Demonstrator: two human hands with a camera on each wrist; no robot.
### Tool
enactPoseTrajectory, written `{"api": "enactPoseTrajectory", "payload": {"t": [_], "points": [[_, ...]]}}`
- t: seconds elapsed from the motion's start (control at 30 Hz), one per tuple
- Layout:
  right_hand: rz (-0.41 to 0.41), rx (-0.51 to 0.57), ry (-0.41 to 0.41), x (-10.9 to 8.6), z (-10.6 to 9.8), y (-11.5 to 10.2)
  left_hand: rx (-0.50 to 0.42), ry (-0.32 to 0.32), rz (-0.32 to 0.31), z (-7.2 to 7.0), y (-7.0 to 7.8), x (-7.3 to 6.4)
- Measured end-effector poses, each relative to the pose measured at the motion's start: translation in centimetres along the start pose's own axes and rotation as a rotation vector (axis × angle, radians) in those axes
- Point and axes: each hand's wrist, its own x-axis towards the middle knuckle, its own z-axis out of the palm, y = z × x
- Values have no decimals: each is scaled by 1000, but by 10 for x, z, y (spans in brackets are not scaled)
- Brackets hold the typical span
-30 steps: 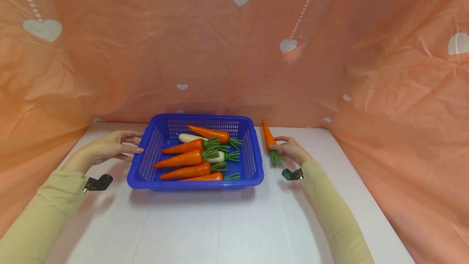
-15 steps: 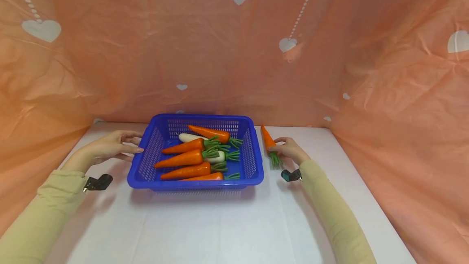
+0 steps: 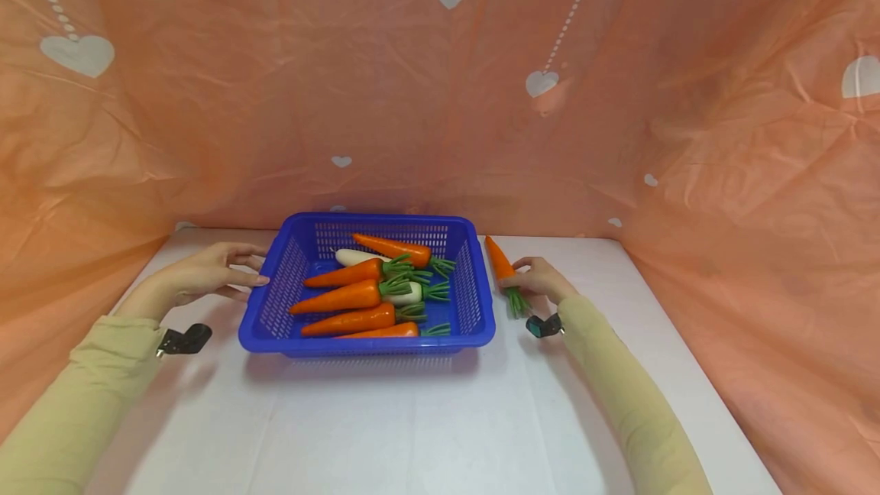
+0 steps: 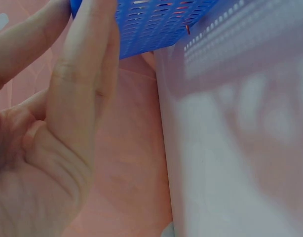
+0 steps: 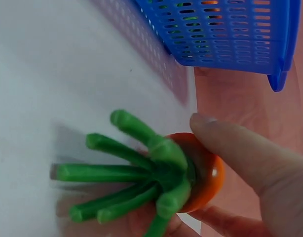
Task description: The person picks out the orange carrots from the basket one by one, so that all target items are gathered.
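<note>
So I'm standing here watching, and what matters is how that smooth, plastic-looking orange carrot [image 3: 499,258] with the tuft of green stalks [image 3: 516,304] lies. It's on the right side of the white tabletop [image 3: 344,418], just outside the right wall of the rectangular blue plastic mesh basket [image 3: 367,344], with a narrow gap between them. Long axis runs roughly front to back, slim tip pointing away and a bit left, stalks toward the person.

The right hand [image 3: 543,279] is way nearer, coming in from the right. It's pinching the carrot at the thick end, thumb on the basket side, stalks sticking out free below. Can't tell if the carrot's resting on the tabletop or raised slightly.

The left hand [image 3: 206,273] is across on the far side of the basket, well apart from that carrot. Its fingers look loose and fairly straight, touching the left rim rather than wrapped round it. Between the hands, the basket holds more orange carrots [image 3: 341,297] plus something white and radish-like [image 3: 354,257].
</note>
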Motion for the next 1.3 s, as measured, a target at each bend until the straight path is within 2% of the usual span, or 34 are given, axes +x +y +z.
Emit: {"api": "enactPoseTrajectory", "payload": {"t": [0.23,0.47,0.63,0.87,1.07,1.23,1.3], "points": [[9,-11,-14,0,-1,-1,-6,-3,-5,0,0,0],[5,36,-36,3,-4,0,-12,-1,-14,1,1,-1],[21,76,-58,2,-10,2,-13,-2,-17,1,1,-1],[-15,65,-78,2,-19,3,-8,-1,-13,1,0,-1],[-11,84,-104,4,-26,5,-6,-5,-12,1,0,-1],[-30,149,-115,0,-41,-6,-3,-6,-16,1,3,-2],[-64,178,-120,-2,-48,-15,-1,-5,-18,2,4,-3]]}}
